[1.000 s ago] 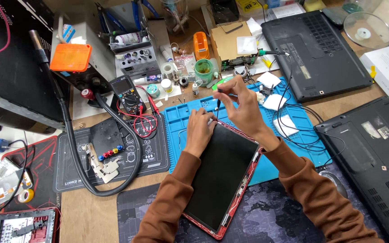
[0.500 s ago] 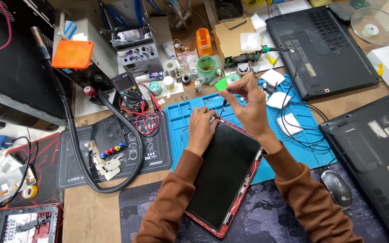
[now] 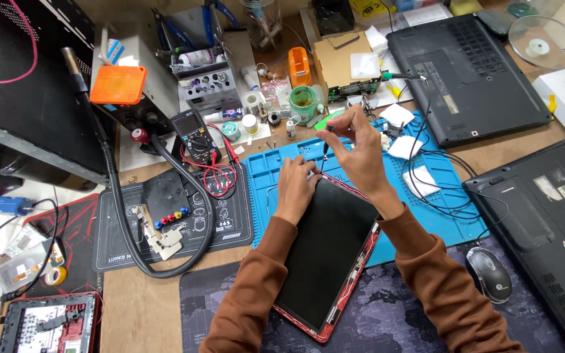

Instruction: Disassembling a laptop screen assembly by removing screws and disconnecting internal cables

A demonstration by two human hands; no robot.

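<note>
R hand (image 3: 361,153) grips, prob., screwdriver (image 3: 325,149).

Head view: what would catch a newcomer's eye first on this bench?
Probably the red-framed tablet lying at centre, half on the blue work mat. The left hand presses its top corner while the right hand holds a thin screwdriver tip-down at that edge. Next, the orange pad at upper left and two upturned black laptops on the right.

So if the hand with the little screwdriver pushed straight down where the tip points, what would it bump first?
Probably the top corner of the red-framed tablet; the right hand aims the screwdriver down there, though depth is unclear.
</note>
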